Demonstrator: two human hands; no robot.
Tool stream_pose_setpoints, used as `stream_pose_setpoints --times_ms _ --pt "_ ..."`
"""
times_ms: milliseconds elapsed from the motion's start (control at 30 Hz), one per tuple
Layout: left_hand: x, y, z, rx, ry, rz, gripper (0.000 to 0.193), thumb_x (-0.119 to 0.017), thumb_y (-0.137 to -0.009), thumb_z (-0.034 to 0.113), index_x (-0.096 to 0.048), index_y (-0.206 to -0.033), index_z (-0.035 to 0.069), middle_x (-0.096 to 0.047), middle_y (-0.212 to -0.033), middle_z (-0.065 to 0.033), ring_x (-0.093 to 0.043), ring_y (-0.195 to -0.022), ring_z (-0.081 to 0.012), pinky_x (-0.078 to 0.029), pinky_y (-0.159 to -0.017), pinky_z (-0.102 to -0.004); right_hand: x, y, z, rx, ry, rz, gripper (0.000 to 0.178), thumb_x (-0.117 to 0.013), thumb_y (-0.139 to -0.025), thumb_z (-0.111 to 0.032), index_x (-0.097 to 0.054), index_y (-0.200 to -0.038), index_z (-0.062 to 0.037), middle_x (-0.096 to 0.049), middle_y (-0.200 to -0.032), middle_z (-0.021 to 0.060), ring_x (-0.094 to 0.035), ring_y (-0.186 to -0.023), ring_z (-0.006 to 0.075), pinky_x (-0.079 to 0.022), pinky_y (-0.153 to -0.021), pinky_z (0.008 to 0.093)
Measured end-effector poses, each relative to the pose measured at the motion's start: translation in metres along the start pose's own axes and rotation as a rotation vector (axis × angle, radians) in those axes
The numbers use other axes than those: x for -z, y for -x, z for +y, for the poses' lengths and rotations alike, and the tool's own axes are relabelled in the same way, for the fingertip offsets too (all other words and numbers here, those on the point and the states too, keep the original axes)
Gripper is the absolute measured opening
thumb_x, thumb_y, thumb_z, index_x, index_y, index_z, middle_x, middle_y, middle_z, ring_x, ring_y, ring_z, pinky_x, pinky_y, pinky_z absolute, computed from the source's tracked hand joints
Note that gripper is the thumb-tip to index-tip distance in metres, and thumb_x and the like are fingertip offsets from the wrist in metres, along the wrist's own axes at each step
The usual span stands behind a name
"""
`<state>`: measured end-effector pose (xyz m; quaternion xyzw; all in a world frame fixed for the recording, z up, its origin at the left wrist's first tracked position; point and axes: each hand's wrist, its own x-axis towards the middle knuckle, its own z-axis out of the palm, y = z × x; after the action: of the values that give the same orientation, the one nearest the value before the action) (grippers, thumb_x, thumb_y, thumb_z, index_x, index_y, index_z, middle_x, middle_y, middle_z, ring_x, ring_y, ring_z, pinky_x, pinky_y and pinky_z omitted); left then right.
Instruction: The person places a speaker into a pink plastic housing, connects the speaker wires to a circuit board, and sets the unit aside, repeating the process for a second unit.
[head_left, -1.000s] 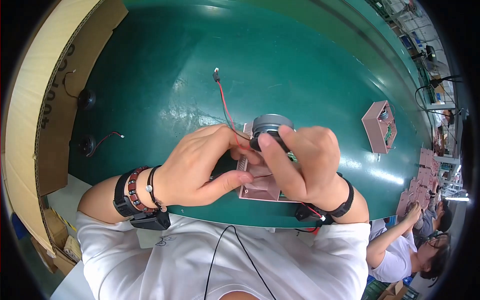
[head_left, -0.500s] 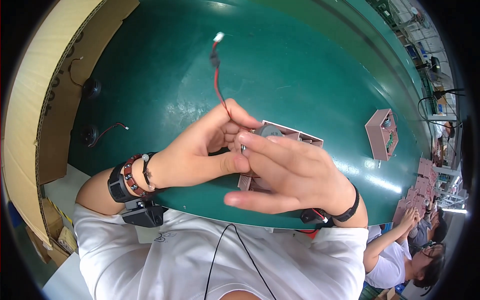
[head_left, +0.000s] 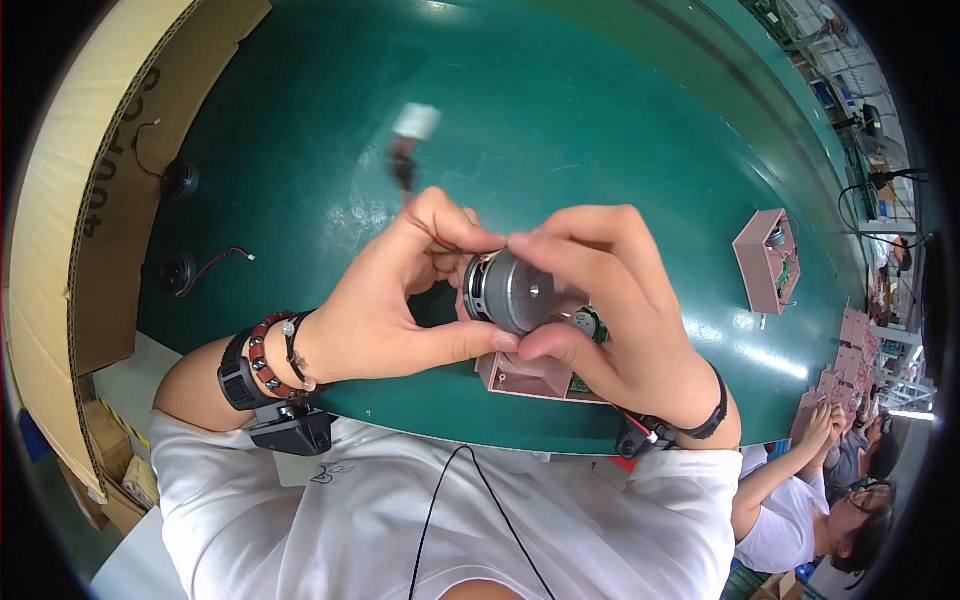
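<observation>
A small round speaker (head_left: pixel 518 290) with a dark grey back is held up between both hands. My left hand (head_left: pixel 385 310) is closed on its left side, thumb below and fingers above. From the other side my right hand (head_left: pixel 635 320) pinches it, its thumb and fingertips at the rim. The speaker's red and black lead runs up over my left fingers to a white connector (head_left: pixel 416 121), blurred by motion. Underneath lies an open pink housing (head_left: pixel 525 375), partly hidden by my right hand; a green board and a round part show inside.
Two more speakers, one upper (head_left: pixel 180 180) and one lower (head_left: pixel 177 272), lie by a cardboard box (head_left: pixel 120 200) at the left. Another pink housing (head_left: pixel 762 275) stands on the green table (head_left: pixel 600 130) at the right. Farther right, a person (head_left: pixel 790 520) works beside more pink housings (head_left: pixel 850 350).
The speaker has turned so its grey back and side show. My right hand has opened out from over it to its right edge. The connector has swung down and left.
</observation>
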<state>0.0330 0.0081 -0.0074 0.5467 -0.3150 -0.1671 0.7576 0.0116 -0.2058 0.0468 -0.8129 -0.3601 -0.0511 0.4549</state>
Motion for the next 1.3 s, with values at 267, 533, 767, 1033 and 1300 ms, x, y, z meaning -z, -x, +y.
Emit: stream_pose_setpoints --times_ms 267,533,767,1033,1300 --pt "0.000 0.002 0.005 -0.076 -0.207 -0.004 0.026 -0.070 -0.088 0.009 -0.051 -0.106 0.002 -0.058 -0.090 -0.0056 -0.060 -0.075 -0.0113 -0.047 -0.067 -0.0248 0.004 -0.001 -0.001 -0.198 -0.109 -0.133 0.055 -0.084 -0.071 -0.010 -0.057 -0.118 0.0005 -0.052 -0.117 0.0155 -0.061 -0.099 0.0231 -0.059 -0.070 0.0307" --pt "0.001 -0.002 0.013 -0.080 -0.451 0.096 0.010 -0.063 -0.091 0.008 -0.055 -0.091 0.001 -0.058 -0.069 -0.0029 -0.053 -0.057 -0.0093 -0.040 -0.052 -0.0232 0.003 0.002 -0.004 -0.212 -0.090 -0.200 0.052 -0.083 -0.071 -0.006 -0.057 -0.115 0.0015 -0.055 -0.116 0.0156 -0.061 -0.101 0.0240 -0.056 -0.076 0.0298" --pt "-0.002 0.000 0.015 0.160 -0.347 0.122 0.010 -0.061 -0.092 0.012 -0.055 -0.092 0.004 -0.056 -0.069 -0.0026 -0.053 -0.059 -0.0115 -0.041 -0.055 -0.0265 0.024 0.000 -0.009 -0.269 -0.268 -0.086 0.049 -0.080 -0.071 -0.003 -0.057 -0.114 0.0011 -0.054 -0.115 0.0129 -0.062 -0.094 0.0218 -0.053 -0.074 0.0304" --pt "-0.003 -0.001 0.015 -0.169 -0.870 -0.270 0.028 -0.068 -0.085 0.035 -0.063 -0.096 0.010 -0.052 -0.066 0.0002 -0.052 -0.059 -0.0175 -0.039 -0.054 -0.0314 0.015 0.012 -0.002 -0.384 -0.142 0.143 0.044 -0.082 -0.069 -0.007 -0.062 -0.108 -0.0024 -0.063 -0.105 0.0098 -0.062 -0.091 0.0204 -0.046 -0.077 0.0311" --pt "-0.003 0.007 0.002 -0.347 -1.016 -0.405 0.032 -0.073 -0.077 0.039 -0.068 -0.093 0.012 -0.047 -0.065 0.0035 -0.046 -0.056 -0.0145 -0.033 -0.050 -0.0296 0.014 0.016 -0.002 -0.290 0.386 -0.101 0.049 -0.086 -0.064 -0.017 -0.066 -0.106 -0.0037 -0.069 -0.105 0.0073 -0.062 -0.091 0.0208 -0.039 -0.079 0.0323"
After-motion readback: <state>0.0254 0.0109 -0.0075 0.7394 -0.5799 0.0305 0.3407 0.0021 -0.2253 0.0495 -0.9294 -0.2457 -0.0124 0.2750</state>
